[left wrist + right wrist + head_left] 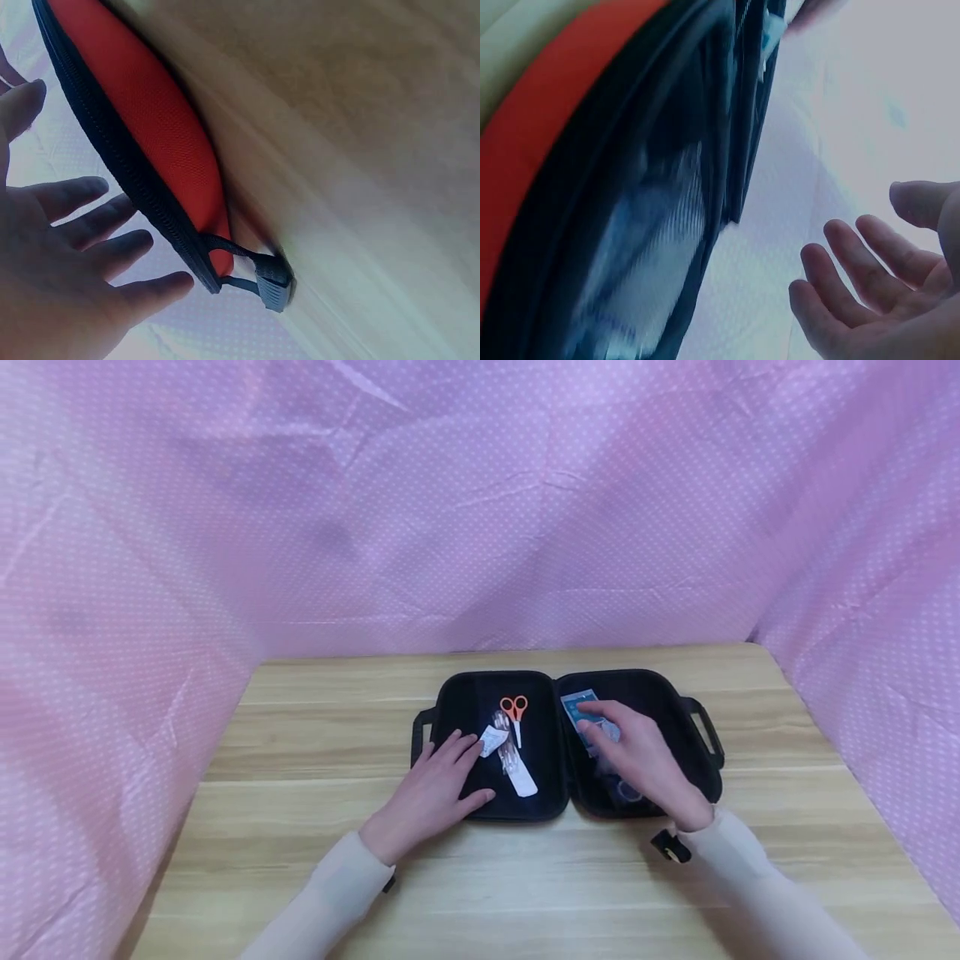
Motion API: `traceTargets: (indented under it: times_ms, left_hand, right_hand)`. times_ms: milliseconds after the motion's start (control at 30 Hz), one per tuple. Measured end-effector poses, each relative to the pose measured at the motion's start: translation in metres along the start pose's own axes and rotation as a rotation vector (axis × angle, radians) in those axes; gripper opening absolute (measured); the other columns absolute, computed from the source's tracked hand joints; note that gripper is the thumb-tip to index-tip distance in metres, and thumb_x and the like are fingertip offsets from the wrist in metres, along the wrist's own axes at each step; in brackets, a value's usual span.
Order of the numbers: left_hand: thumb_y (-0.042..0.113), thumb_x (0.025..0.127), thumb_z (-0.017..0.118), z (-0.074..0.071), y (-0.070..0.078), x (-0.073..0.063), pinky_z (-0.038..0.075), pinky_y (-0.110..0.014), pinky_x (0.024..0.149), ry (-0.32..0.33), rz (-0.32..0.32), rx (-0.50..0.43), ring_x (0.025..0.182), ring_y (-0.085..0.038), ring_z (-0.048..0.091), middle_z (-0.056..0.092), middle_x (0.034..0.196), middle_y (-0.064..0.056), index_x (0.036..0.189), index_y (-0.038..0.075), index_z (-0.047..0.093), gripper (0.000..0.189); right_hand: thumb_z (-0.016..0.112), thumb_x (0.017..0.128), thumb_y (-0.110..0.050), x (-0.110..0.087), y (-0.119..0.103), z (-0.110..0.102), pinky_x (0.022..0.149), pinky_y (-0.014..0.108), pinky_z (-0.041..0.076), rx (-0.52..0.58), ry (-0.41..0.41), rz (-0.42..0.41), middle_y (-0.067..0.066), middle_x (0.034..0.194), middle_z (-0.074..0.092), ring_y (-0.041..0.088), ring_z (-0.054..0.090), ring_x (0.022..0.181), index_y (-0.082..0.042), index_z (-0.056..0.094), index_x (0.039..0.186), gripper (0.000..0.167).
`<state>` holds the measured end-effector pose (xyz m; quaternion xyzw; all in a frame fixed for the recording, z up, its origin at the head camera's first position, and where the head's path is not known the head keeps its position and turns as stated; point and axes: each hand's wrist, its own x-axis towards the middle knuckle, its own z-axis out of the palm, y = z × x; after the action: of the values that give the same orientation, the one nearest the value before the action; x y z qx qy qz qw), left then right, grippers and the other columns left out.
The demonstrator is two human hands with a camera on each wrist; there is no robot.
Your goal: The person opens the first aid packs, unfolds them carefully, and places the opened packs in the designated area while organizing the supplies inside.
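Note:
A zip case (551, 806) lies unfolded on the table, black inside and red outside (165, 127). My left hand (431, 789) is spread over the near left part of its left half, fingers extended and holding nothing. Just right of those fingers lies a small white packet (492, 740), beside orange-handled scissors (515, 713), a clear plastic wrapper (509, 755) and a white strip (525, 782). Over the right half hovers my right hand (637, 752), fingers loosely bent with nothing in them. Below it a blue-and-white packet (576, 702) is partly hidden.
Each outer side of the case has a handle; the right one (708, 735) sticks out over the wooden table (315, 718). A dark item with a round ring (628, 791) lies low in the right half. Pink dotted cloth (480, 527) hangs behind and at both sides.

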<state>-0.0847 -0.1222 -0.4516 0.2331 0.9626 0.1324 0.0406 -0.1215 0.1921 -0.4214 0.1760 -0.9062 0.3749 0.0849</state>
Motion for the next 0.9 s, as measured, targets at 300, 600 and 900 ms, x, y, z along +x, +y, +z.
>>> traceTargets:
  times_ms: [300,600,900]
  left_hand:
    - [0.060,0.098,0.062,0.004,0.002,0.003,0.029,-0.066,0.117,-0.024,0.030,0.032,0.151,-0.036,0.035,0.045,0.160,-0.012,0.152,0.009,0.052,0.075]
    - [0.062,0.101,0.054,0.009,0.002,0.001,0.022,-0.072,0.117,-0.084,0.062,0.065,0.153,-0.037,0.030,0.039,0.164,-0.003,0.151,0.024,0.057,0.063]
    - [0.059,0.105,0.048,0.011,0.002,-0.001,0.017,-0.075,0.116,-0.107,0.096,0.080,0.154,-0.035,0.029,0.039,0.165,0.002,0.147,0.026,0.061,0.055]
  right_hand:
    - [0.069,0.101,-0.021,0.017,-0.024,0.033,0.096,0.051,0.054,-0.002,-0.128,-0.007,0.014,0.126,0.071,0.030,0.068,0.110,-0.005,0.069,0.131,0.034]
    - [0.070,0.101,-0.017,0.033,-0.036,0.060,0.102,0.053,0.051,-0.041,-0.246,0.035,0.016,0.130,0.068,0.032,0.065,0.118,-0.001,0.068,0.132,0.035]
    - [0.070,0.100,-0.016,0.044,-0.039,0.075,0.079,0.038,0.055,-0.090,-0.328,0.039,0.012,0.111,0.071,0.020,0.062,0.087,-0.002,0.071,0.128,0.031]
